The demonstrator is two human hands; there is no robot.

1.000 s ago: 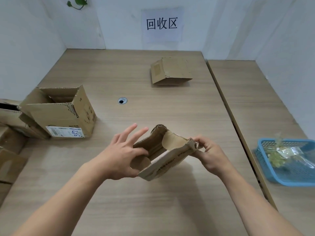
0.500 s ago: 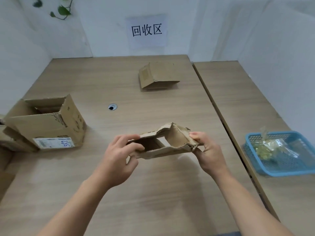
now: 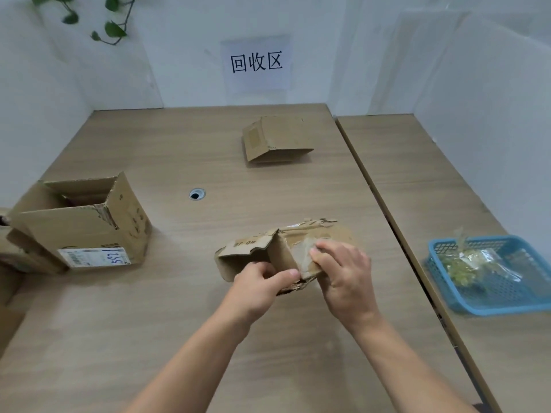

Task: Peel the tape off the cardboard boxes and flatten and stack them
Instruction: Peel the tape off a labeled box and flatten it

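Observation:
A small torn cardboard box point(image 3: 253, 247) lies mostly collapsed on the wooden table point(image 3: 185, 308), in front of me. My left hand point(image 3: 262, 283) grips its near edge, thumb on top of a flap. My right hand point(image 3: 343, 272) lies over its right part, fingers bent down onto a pale patch of tape or torn paper. A flattened box point(image 3: 277, 138) rests near the table's far edge. An open box with a shipping label point(image 3: 86, 222) stands upright at the left.
More cardboard point(image 3: 9, 257) lies at the left edge. On a second table to the right, a blue plastic basket point(image 3: 507, 296) holds crumpled clear tape. A cable hole point(image 3: 196, 194) sits mid-table. White walls enclose the far side.
The small box was held open above the table between both hands. It has since been lowered and pressed nearly flat. My right hand shifted from its right end onto its top.

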